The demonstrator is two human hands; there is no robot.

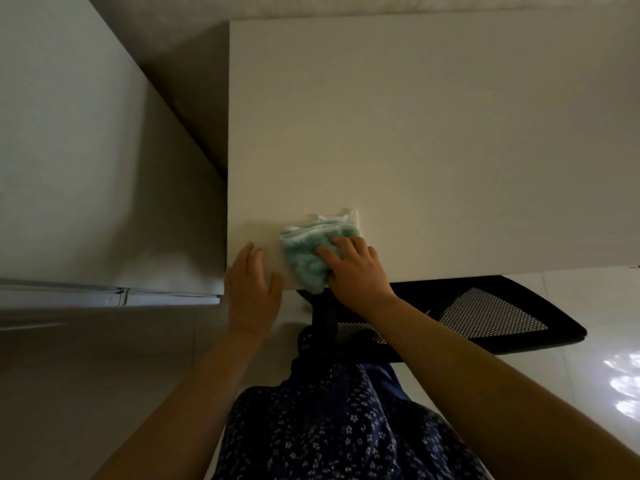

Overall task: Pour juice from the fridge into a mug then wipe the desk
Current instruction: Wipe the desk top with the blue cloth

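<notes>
A crumpled teal and white cloth (311,251) lies on the white desk (433,150) near its front left corner. My right hand (356,268) presses down on the cloth, fingers spread over its right side. My left hand (252,285) rests flat on the desk's front left corner, just left of the cloth, holding nothing. No mug or juice is in view.
The grey fridge (90,168) stands directly left of the desk, its door closed. A black mesh chair (485,313) is tucked under the desk's front edge, right of my arms. Pale floor shows at the lower right.
</notes>
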